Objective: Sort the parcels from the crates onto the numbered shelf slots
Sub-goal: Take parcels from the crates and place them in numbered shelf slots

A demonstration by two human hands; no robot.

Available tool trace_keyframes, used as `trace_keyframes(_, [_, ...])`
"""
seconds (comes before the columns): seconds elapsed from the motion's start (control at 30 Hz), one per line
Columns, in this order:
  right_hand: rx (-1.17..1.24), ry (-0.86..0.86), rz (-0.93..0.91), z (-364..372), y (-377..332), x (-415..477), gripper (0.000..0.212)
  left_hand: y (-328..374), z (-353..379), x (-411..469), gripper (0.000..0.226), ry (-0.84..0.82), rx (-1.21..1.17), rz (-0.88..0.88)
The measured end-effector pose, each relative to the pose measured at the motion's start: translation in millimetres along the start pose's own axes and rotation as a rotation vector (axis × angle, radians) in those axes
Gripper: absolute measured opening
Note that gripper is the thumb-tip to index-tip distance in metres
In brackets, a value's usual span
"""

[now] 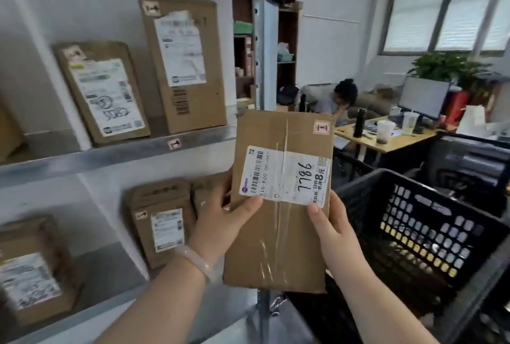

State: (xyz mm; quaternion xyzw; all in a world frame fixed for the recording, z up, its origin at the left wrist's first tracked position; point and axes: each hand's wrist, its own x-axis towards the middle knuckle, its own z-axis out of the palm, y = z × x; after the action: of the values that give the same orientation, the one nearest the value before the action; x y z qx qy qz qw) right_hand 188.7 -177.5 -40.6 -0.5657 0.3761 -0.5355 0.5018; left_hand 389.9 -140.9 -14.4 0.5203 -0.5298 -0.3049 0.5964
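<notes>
I hold a flat brown cardboard parcel [278, 227] upright in front of me, at the right end of the metal shelf [116, 153]. Its white label reads "7786" by hand, and a small red sticker with a "1" sits in its top right corner. My left hand [223, 222] grips its left edge, thumb on the label's lower left corner. My right hand [334, 230] grips its right edge, thumb on the label's lower right corner. A matching red "1" sticker [174, 144] marks the front edge of the upper shelf board.
Two brown parcels [102, 92] [182, 64] lean against the wall on the upper board. Several more stand on the board below [160, 222]. A black plastic crate [422, 233] sits at my right. Behind it are a desk with cups and a monitor, and a seated person [335, 103].
</notes>
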Motion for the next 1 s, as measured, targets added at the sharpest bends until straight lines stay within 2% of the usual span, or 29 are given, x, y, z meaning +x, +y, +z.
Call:
trace_keyframes(0.1, [0.009,-0.133,0.034,58.7,0.2,-18.5,0.038,5.4,-62.8,-39.2,0.065,0.150,0.048,-0.019])
trace_keyframes(0.27, [0.064,-0.372,0.027,167.4,-10.6,-52.0,0.061,17.2,-168.2,-103.7,0.064,0.375,0.094,-0.041])
trace_keyframes(0.43, [0.121,-0.580,0.022,298.3,-22.1,-112.6,0.055,39.7,-285.8,-189.1,0.044,0.579,0.109,-0.031])
trace_keyframes(0.53, [0.129,-0.696,0.037,393.8,-26.3,-165.9,0.049,54.2,-369.4,-252.3,0.047,0.725,0.105,-0.055])
trace_keyframes(0.7, [0.121,-0.908,0.061,548.8,-33.6,-275.6,0.040,79.2,-504.6,-370.1,0.044,0.962,0.234,-0.076])
trace_keyframes(0.87, [0.160,-1.115,0.031,656.0,-63.4,-367.2,0.036,99.5,-600.6,-466.1,0.050,1.156,0.254,-0.071])
trace_keyframes(1.0, [0.239,-1.255,0.027,721.2,-70.3,-423.8,0.053,112.6,-649.9,-525.1,0.053,1.257,0.267,-0.083])
